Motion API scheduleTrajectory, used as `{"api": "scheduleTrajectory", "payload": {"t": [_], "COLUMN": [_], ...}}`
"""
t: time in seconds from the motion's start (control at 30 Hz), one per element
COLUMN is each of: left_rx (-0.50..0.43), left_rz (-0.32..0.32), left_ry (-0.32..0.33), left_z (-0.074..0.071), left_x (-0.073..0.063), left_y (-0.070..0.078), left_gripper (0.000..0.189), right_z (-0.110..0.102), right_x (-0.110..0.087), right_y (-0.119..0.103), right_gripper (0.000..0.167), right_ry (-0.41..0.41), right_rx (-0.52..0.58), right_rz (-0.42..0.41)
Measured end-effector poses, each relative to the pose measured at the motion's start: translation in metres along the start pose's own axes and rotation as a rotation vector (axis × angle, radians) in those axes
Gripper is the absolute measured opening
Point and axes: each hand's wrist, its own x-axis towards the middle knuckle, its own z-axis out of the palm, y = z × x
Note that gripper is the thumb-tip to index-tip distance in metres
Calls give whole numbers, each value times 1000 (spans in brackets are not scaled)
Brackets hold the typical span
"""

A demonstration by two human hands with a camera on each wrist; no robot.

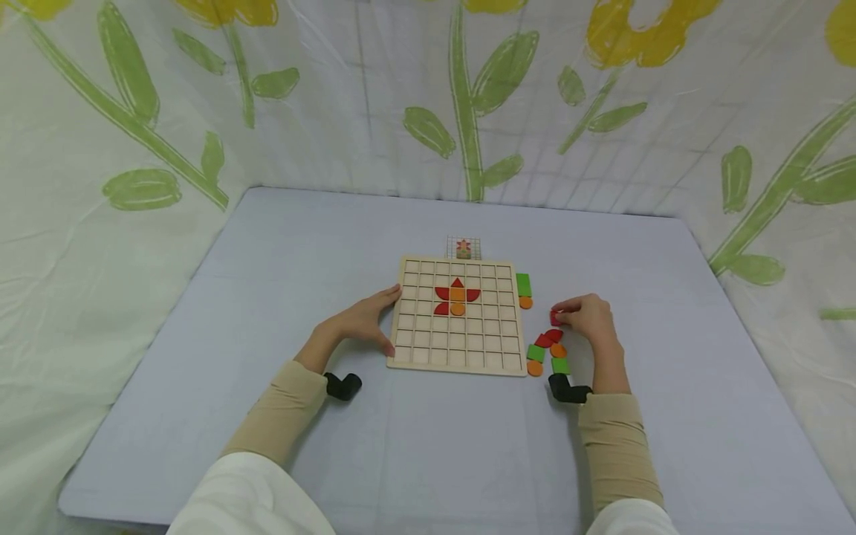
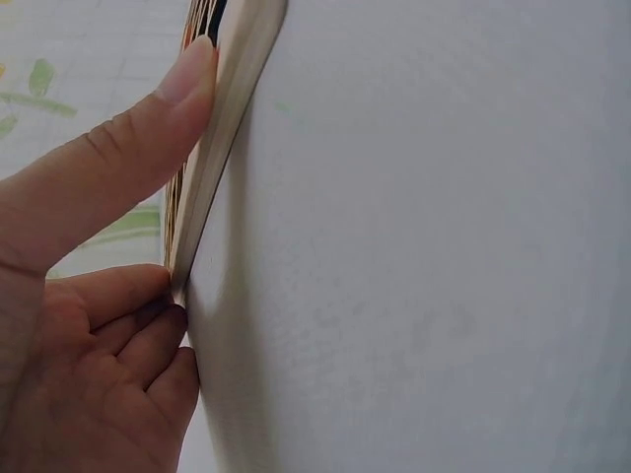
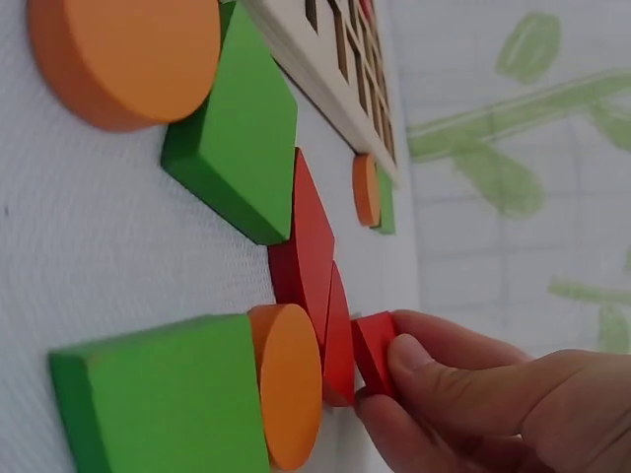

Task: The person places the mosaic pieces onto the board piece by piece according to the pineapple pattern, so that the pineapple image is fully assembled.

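A square wooden grid board (image 1: 461,357) lies flat on the table. My left hand (image 1: 364,319) rests against its left edge, thumb at the near corner and fingers spread farther up the side. Inside the grid sit a red triangle (image 1: 458,282), several red curved pieces (image 1: 473,295), an orange square (image 1: 458,294) and an orange disc (image 1: 458,308). Right of the board, my right hand (image 1: 591,319) pinches a small red block (image 3: 373,350) between thumb and fingers. Just below that hand lie red pieces (image 3: 306,246), an orange disc (image 3: 294,389) and a green block (image 3: 158,394).
A small card (image 1: 464,247) with a printed grid picture stands behind the board. Green blocks (image 1: 523,284) and an orange disc (image 1: 525,302) lie along the board's right edge. Another green block (image 3: 237,138) and orange disc (image 3: 128,54) lie near its lower right corner.
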Motion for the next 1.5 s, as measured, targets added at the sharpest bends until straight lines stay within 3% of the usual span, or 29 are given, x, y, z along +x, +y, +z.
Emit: {"api": "scheduleTrajectory", "payload": {"t": [0.2,0.47,0.7,1.0,1.5], "left_rx": [3,10,-3,-4,7], "left_rz": [1,0,6,2,1], "left_ry": [0,2,-3,-2,0], "left_z": [1,0,0,0,0], "left_x": [1,0,0,0,0], "left_y": [-1,1,2,2,1], "left_gripper": [115,115,115,116,116], "right_z": [3,21,39,52,84], "right_x": [2,5,5,4,3], "right_y": [-1,-14,-28,-51,-79], "right_gripper": [28,29,27,25,20], "right_ry": [-38,77,113,111,58], "right_rx": [102,164,160,256,188], "right_rz": [34,44,-15,-73,-126]}}
